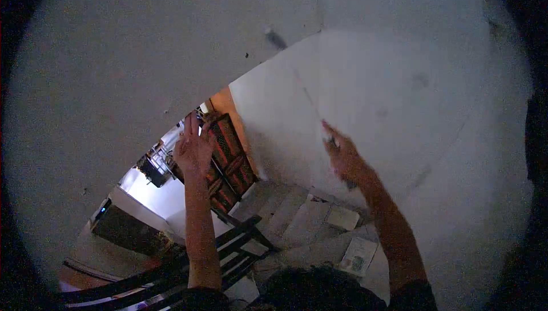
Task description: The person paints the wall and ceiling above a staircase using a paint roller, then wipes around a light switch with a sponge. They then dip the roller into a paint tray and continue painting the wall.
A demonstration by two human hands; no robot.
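Note:
Both my arms are raised toward a pale plaster wall (399, 111). My left hand (193, 148) is up with its fingers straight and together, holding nothing, in front of a gap where a patterned red panel (231, 160) shows. My right hand (342, 160) is blurred, and its fingers are pinched on a thin rod (313, 105) that shows as a faint line running up and left across the wall. A small dark mark (275, 38) sits on the wall above that line.
Below me grey steps (297, 214) descend, with flat paper packets (342, 217) (358, 255) lying on them. A dark slatted railing (228, 245) crosses the lower left. A dim room with a dark cabinet (123, 228) lies beyond. Dark hair (319, 288) fills the bottom edge.

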